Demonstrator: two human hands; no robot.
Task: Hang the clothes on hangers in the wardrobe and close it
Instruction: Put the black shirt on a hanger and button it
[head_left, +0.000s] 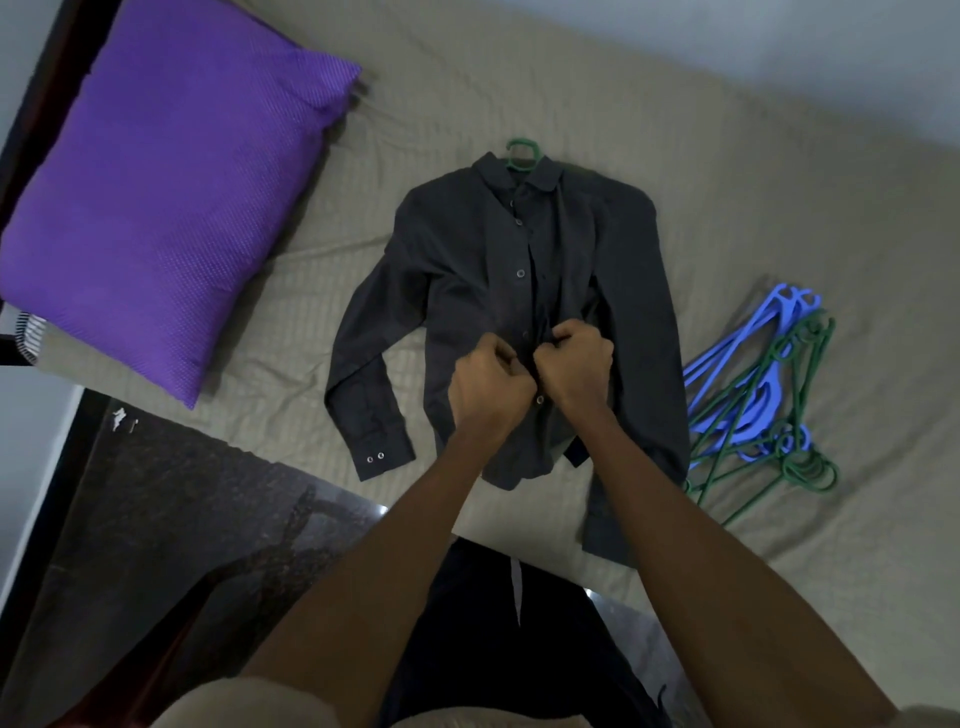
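text: none readable | labels: none | brands: none | numbers: none

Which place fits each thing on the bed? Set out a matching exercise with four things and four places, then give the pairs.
Things:
1. dark shirt
2. purple pillow
3. spare hangers
4. green hook

Places:
A. poking out of the collar
B. piled right of the shirt
C. at the bed's left edge
D. flat on the bed, under both hands

Pairs: 1-D, 2-C, 3-B, 4-A
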